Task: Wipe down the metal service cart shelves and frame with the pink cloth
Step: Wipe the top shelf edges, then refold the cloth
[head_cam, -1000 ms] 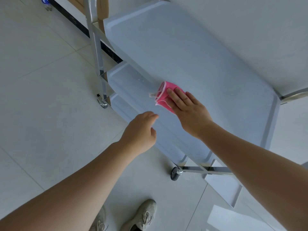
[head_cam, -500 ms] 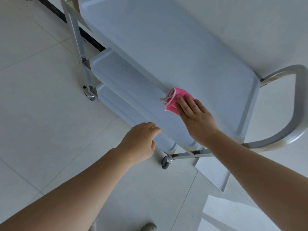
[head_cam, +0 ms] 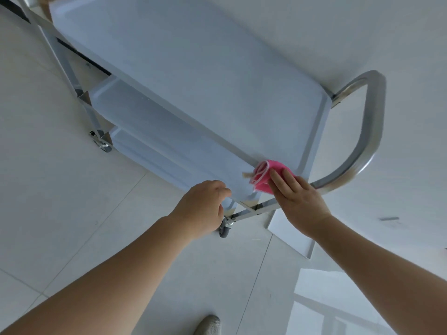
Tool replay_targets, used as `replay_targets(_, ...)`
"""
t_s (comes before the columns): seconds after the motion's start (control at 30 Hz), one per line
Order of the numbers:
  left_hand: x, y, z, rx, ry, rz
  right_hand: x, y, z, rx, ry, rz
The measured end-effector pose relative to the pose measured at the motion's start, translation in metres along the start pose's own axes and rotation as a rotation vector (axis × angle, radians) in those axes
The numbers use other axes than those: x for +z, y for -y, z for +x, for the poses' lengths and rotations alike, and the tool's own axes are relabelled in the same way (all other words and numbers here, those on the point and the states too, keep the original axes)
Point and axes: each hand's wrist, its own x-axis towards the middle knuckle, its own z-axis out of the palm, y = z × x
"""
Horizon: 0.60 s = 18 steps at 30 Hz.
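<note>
The metal service cart's top shelf [head_cam: 193, 76] runs from upper left to lower right. Its middle shelf [head_cam: 145, 122] and bottom shelf [head_cam: 145, 151] show below the near edge. A curved metal handle [head_cam: 370, 131] closes the cart's right end. The folded pink cloth [head_cam: 264, 175] lies on the near right corner of the top shelf. My right hand [head_cam: 297, 199] presses flat on the cloth, fingers together. My left hand [head_cam: 203, 206] hovers with loosely curled fingers in front of the shelves, holding nothing.
The cart stands on a pale tiled floor [head_cam: 60, 201], close to a white wall [head_cam: 362, 32]. Caster wheels show at the near corner [head_cam: 225, 228] and the left corner [head_cam: 102, 145]. My shoe tip [head_cam: 208, 326] is at the bottom edge.
My right hand slid the pink cloth along the top shelf's near edge toward the handle end. The left hand kept its place beside it. The view shifted, bringing the handle in.
</note>
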Motion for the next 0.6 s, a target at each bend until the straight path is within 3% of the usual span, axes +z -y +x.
replay_targets(0.1,-0.01,-0.017,0.006,0.026,0.027,0.01,-0.01,-0.001,-0.015,0.095,0.012,0.124)
replay_targets(0.27,-0.039,-0.055,0.018,0.063,-0.005,-0.088,-0.062,0.0,-0.034,0.257,-0.121,0.445)
replay_targets(0.5,-0.093,-0.125,0.001,0.311,0.184,0.026,-0.173,0.016,-0.052,0.421,-0.205,0.762)
replay_targets(0.6,-0.111,-0.147,-0.014,0.359,0.146,0.057,-0.213,0.015,-0.057,0.517,-0.274,0.968)
